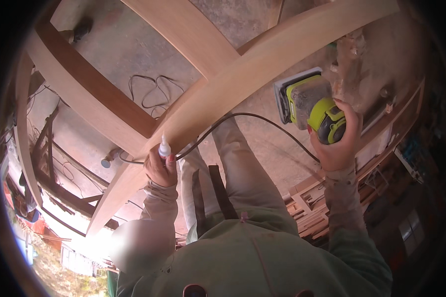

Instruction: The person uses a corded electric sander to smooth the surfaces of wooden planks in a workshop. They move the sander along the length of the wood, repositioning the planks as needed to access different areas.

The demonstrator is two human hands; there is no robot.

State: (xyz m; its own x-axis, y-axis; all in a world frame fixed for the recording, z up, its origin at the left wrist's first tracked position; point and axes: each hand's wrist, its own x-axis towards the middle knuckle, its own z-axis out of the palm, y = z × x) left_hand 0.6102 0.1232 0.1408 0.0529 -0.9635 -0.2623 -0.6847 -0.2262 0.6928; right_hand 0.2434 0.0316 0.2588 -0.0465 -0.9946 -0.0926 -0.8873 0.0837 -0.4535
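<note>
My right hand is wrapped round the green and grey body of a power sander, held up to the right of the wooden frame. Its flat sanding pad faces up and to the left. In my left hand is a small glue bottle with a pointed white nozzle aimed upward. That hand is against or just over the wooden beam, a wide curved board joined to other boards. From near the sander a dark cord arcs over to my left hand and crosses the beam.
Another curved board and a straight crosspiece meet the beam. A loose dark cable lies on the concrete floor. Stacked timber sits at the lower right, with more wooden framing on the left.
</note>
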